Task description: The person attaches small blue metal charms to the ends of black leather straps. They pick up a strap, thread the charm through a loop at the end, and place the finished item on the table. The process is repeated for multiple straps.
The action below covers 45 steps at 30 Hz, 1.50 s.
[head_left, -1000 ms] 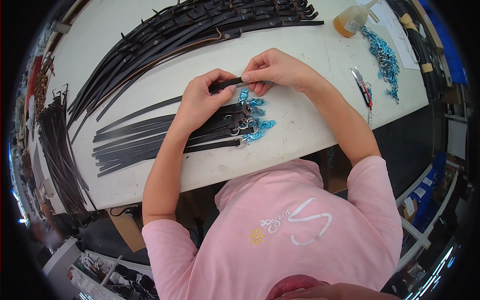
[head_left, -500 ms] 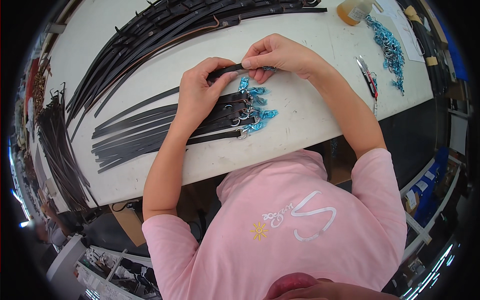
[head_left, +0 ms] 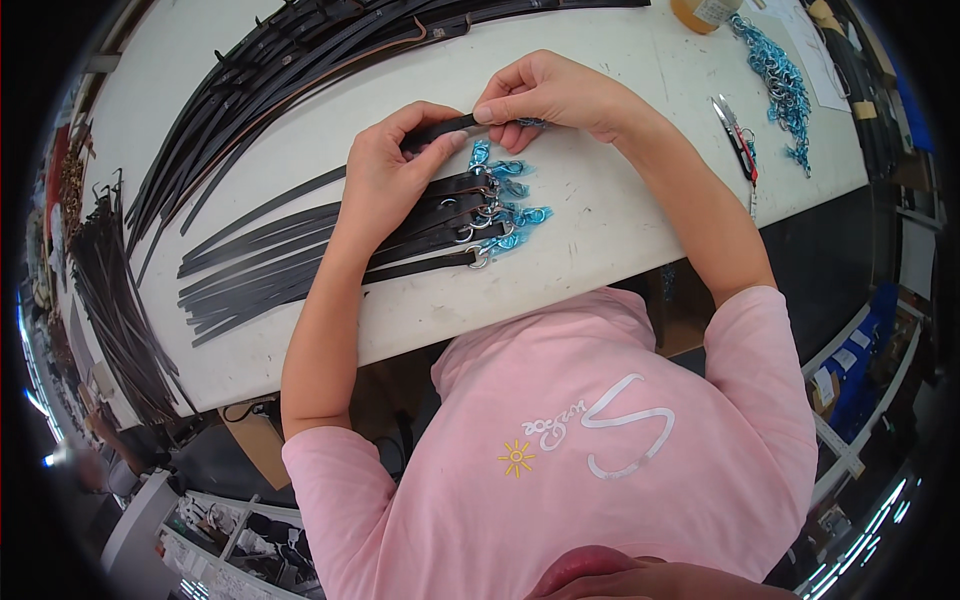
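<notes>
A long black strap (head_left: pixel 290 212) runs from the left up into my hands, above the white table. My left hand (head_left: pixel 405 160) pinches it between thumb and fingers. My right hand (head_left: pixel 540 100) grips its end, and a bit of blue-wrapped metal clasp (head_left: pixel 530 122) shows under those fingers; how it joins the strap is hidden. Just below my hands lies a row of finished-looking black straps (head_left: pixel 420 235), their right ends fitted with silver rings (head_left: pixel 478 258) and blue-wrapped clasps (head_left: pixel 520 215). My left forearm crosses over these straps.
A large pile of black straps (head_left: pixel 300 80) spans the back left. Another bundle (head_left: pixel 115 300) hangs over the left table edge. To the right lie red-and-black snips (head_left: pixel 740 140), a heap of blue-wrapped clasps (head_left: pixel 780 85) and a bottle of amber liquid (head_left: pixel 705 12).
Both hands keep their hold on the strap, with little movement of the fingers. The whole view has shifted slightly, so the table things sit a little higher and further left.
</notes>
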Each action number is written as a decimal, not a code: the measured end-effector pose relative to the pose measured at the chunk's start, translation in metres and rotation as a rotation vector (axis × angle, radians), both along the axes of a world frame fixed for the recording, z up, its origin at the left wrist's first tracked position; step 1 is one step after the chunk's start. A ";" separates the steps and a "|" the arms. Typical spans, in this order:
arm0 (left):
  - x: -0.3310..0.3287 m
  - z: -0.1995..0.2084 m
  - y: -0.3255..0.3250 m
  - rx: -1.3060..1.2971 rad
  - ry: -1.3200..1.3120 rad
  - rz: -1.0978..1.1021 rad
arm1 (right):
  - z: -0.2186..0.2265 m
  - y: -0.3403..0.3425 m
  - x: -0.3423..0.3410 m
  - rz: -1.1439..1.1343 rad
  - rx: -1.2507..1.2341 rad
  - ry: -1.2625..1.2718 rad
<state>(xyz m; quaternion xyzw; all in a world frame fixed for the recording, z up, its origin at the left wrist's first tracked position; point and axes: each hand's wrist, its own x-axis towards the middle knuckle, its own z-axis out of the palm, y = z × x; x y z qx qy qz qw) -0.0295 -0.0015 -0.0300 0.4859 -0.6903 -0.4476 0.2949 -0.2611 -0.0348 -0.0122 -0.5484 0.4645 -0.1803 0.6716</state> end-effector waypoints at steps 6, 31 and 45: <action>0.003 0.010 -0.008 0.244 0.116 -0.052 | 0.001 0.000 0.000 0.000 0.006 -0.015; 0.007 0.017 -0.014 0.363 0.112 -0.076 | -0.003 0.000 0.001 0.011 -0.012 -0.024; 0.003 0.015 -0.014 0.368 0.098 -0.063 | -0.006 -0.003 -0.001 0.023 0.021 -0.036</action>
